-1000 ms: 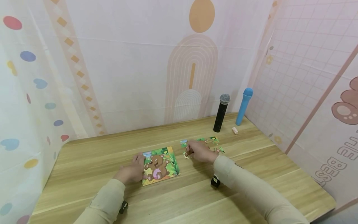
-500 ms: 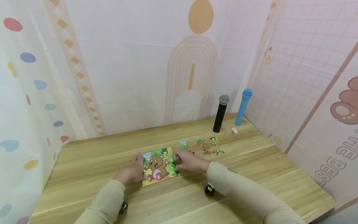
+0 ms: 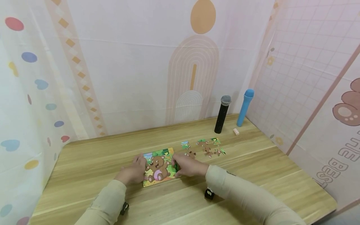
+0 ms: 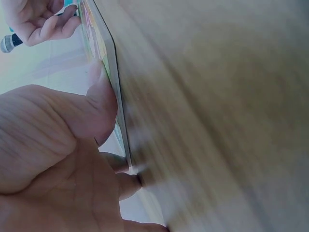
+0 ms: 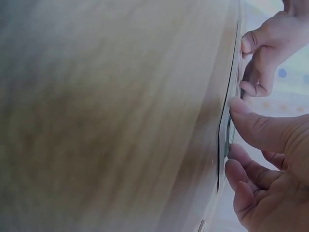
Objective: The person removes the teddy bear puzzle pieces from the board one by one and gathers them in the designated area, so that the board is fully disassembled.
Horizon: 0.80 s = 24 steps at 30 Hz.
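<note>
A square jigsaw puzzle (image 3: 158,168) with a brown bear and green leaves lies on the table. My left hand (image 3: 135,169) holds its left side; in the left wrist view the thumb (image 4: 104,104) presses on the top and the other fingers sit along the edge. My right hand (image 3: 187,165) holds the right side between thumb (image 5: 241,108) and bent fingers, hiding part of the leaves. Several loose puzzle pieces lie just behind the right hand, among them a brown piece (image 3: 191,154) and a blue-and-green piece (image 3: 185,144).
A black microphone (image 3: 222,115) with a silver head and a blue microphone (image 3: 245,109) stand at the back right of the wooden table (image 3: 92,162). A small pinkish-white block (image 3: 236,132) lies before them. A patterned white curtain (image 3: 126,78) hangs behind the table.
My right hand has moved left from the loose pieces to the puzzle's right edge and now grips there, uncovering several pieces. The left hand has stayed at the left edge.
</note>
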{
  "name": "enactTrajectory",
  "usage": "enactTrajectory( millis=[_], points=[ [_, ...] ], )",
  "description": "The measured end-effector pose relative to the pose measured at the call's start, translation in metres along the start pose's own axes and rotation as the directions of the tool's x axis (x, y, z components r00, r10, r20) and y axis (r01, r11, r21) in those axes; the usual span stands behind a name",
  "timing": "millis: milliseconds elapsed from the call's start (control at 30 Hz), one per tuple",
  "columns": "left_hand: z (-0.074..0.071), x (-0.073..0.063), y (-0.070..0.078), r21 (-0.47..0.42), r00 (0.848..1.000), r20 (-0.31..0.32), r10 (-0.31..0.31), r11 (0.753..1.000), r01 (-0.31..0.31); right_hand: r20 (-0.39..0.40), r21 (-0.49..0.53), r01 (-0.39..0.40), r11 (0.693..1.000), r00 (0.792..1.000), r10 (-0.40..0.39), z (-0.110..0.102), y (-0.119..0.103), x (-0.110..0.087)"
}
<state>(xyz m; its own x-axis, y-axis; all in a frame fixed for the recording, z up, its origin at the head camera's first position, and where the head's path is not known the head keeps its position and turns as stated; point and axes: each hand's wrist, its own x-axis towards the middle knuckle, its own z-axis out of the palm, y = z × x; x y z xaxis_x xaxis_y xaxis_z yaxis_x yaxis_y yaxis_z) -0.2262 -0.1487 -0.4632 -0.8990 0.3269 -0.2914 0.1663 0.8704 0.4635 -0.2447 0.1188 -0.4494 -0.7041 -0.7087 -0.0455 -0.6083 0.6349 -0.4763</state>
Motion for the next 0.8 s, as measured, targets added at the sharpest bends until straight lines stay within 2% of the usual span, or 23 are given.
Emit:
enactTrajectory(
  millis=[200,300,800],
  points=[
    [-0.01,-0.014,0.017,0.004,1.0,0.023,-0.009,1.0,0.009,0.006,0.027,0.003,1.0,1.0,-0.003,0.0,-0.002,0.0],
    [-0.011,-0.016,0.019,0.004,1.0,0.021,-0.009,1.0,0.009,0.001,0.068,0.001,0.998,1.0,-0.001,0.0,-0.004,0.0],
    [0.002,0.001,0.0,-0.02,1.0,-0.004,0.011,1.0,-0.011,-0.014,0.115,-0.021,0.993,1.0,0.023,0.003,0.001,0.003]
  ],
)
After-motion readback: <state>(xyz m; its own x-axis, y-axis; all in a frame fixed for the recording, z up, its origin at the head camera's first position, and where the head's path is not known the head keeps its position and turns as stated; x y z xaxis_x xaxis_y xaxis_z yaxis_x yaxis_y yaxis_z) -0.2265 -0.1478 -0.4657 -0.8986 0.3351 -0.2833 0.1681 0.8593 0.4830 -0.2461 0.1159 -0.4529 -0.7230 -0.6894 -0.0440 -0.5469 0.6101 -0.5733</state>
